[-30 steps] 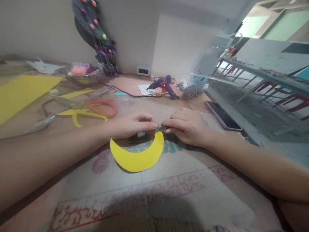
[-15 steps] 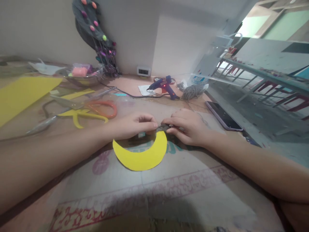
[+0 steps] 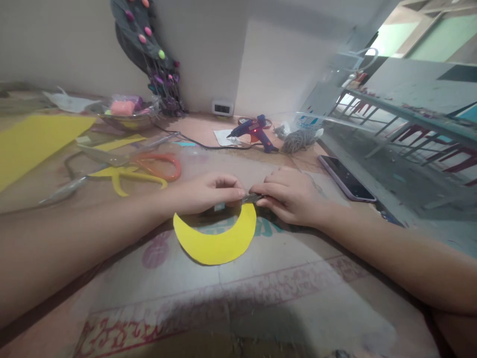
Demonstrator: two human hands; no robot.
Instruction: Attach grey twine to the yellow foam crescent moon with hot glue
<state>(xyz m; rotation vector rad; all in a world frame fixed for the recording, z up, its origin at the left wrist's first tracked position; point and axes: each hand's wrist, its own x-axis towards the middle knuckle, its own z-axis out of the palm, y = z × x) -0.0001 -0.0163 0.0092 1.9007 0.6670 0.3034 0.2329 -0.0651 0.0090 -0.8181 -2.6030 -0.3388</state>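
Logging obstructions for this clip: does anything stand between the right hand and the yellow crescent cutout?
Only the small dark grey piece that the right hand pinches, at the upper-right tip of the yellow crescent cutout. Nothing else visible stands between them.

Over on my left I've got orange-handled scissors (image 3: 142,159) lying across a yellow-handled pair (image 3: 118,180), a big yellow sheet (image 3: 37,144) spreading off the edge of my feed. Behind them, a bowl (image 3: 128,123) with a pink block (image 3: 122,108) in it! Up against the wall, I see a dark grey hanging (image 3: 134,35) dotted with bright pompoms. Centre back: a small white display unit (image 3: 222,108), then a blue glue gun (image 3: 246,129), red light glowing, its nozzle over a white card (image 3: 224,138). On my right, a phone (image 3: 346,178) lies screen up; beyond it, a long table (image 3: 395,110) with red stools (image 3: 414,133).
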